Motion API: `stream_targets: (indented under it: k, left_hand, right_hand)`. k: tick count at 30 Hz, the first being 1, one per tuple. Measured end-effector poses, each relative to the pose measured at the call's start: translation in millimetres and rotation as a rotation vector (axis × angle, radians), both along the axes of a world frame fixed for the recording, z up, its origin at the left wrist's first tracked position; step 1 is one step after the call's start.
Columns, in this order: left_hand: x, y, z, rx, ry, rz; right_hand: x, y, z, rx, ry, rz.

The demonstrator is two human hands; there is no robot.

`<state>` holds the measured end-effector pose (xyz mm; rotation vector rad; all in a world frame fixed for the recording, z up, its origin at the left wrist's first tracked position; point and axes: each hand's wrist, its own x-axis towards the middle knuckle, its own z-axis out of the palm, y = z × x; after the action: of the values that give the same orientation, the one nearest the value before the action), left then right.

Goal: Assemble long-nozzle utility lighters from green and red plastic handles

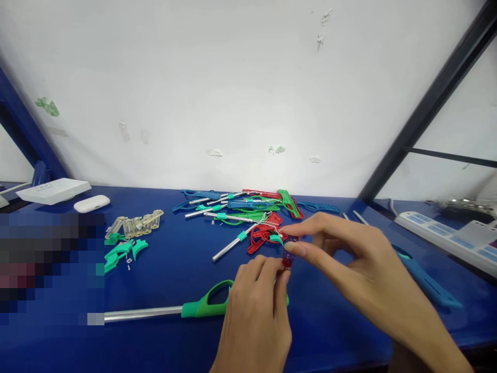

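Note:
In front of me, both hands meet at a small translucent red-and-purple plastic part [288, 258]. My left hand [258, 311] is closed, its fingertips pinching the lower, red end. From the right, my right hand [345, 264] pinches the upper, purple end between thumb and forefinger. Whether this is one piece or two stacked ones, I cannot tell. Below and behind my left hand lies a green long-necked lighter [204, 306] with a metal tube pointing left; the hand hides part of its handle.
Toward the wall lies a pile of red, green and blue lighter handles [248, 203] with metal tubes. To the left are clear fuel tanks [143, 224] and teal plastic pieces [121, 252]. A blue handle half [430, 282] and white power strip [446, 235] are at right. The left edge is pixelated.

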<state>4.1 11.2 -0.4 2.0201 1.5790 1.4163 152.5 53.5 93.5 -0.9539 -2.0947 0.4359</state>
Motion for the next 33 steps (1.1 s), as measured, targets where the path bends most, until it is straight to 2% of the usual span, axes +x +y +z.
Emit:
stream_targets:
  k: [3, 7, 12, 20, 25, 28, 33]
  left_hand:
    - [-1, -1, -1.8, -0.14, -0.046, -0.039]
    - [1, -1, -3.0, -0.212, 0.033, -0.037]
    - [0, 0, -5.8, -0.21, 0.086, -0.06]
    - [0, 1, -11.3, -0.187, 0.089, -0.044]
    - [-1, 3, -12.6, -0.196, 0.135, -0.058]
    - [0, 1, -12.0, -0.184, 0.143, -0.052]
    - [0, 0, -9.7, -0.158, 0.12, -0.062]
  right_hand:
    - [-2, 0, -0.6, 0.026, -0.004, -0.015]
    - [-5, 0, -3.4, 0.072, -0.024, -0.072]
    - [-3, -2, -3.5, 0.096, -0.08, -0.128]
    - [13, 1, 0.9, 0.076, -0.052, 0.066]
    - [-2, 8, -6.8, 0.187, 0.046, -0.121]
    - [-7, 9, -7.3, 0.246, 0.006, -0.129]
    - [7, 2, -1.4, 0.108, -0.012, 0.022]
